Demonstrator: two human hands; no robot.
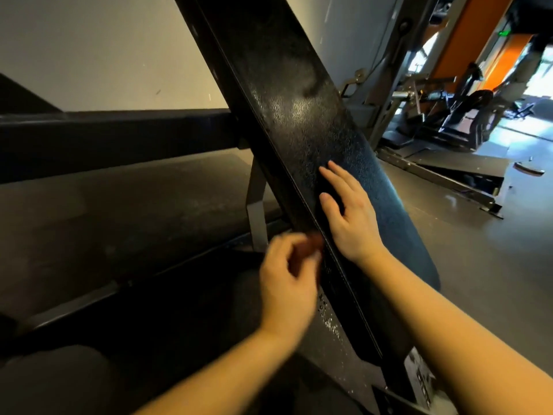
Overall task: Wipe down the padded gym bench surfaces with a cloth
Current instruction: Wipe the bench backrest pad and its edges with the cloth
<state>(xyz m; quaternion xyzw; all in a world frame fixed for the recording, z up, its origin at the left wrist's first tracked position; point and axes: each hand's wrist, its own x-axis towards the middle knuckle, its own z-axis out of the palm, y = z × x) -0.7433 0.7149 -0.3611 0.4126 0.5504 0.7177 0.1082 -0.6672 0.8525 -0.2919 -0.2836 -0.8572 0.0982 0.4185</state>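
Note:
A long black padded bench back (302, 124) slants from top centre down to the lower right, its textured surface shiny with droplets. My right hand (348, 214) lies flat on the pad's lower half with fingers straight and thumb spread. A darker patch (327, 202) under its fingers may be a dark cloth; I cannot tell. My left hand (288, 280) is blurred, just left of the pad's side edge, with fingers loosely curled and nothing visible in them.
A grey metal support post (256, 205) stands behind the pad. A dark horizontal beam (113, 136) crosses the left, with dark floor below. Other gym machines (460, 115) and a metal floor frame (443, 178) are at the right on a grey floor.

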